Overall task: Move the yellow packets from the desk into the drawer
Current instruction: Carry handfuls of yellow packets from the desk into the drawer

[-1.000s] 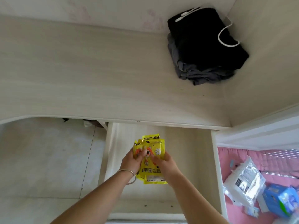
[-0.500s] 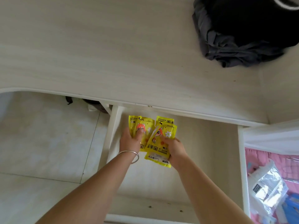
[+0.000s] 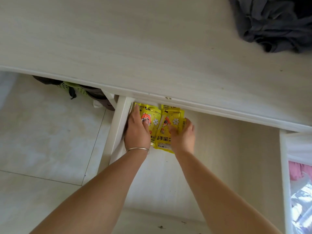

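Forearms reach in from the near edge over the open drawer (image 3: 219, 166), whose pale floor lies bare across its near and right parts. The left hand (image 3: 137, 132), with a thin bangle (image 3: 138, 149) at the wrist, lies flat, fingers spread, on the left group of yellow packets (image 3: 162, 125), pressing rather than gripping. The right hand (image 3: 183, 137) rests on the right group, its fingers curled loosely along the packets' right edge. The packets lie flat on the drawer floor in the far left corner, overlapping in two side-by-side stacks, long axes running near to far, their top ends tucked under the desk (image 3: 135, 48) lip. The left stack sits just beside the drawer's left wall. Farther off, the desk top is wide and bare except for dark clothes (image 3: 270, 26) bunched at the far right corner.
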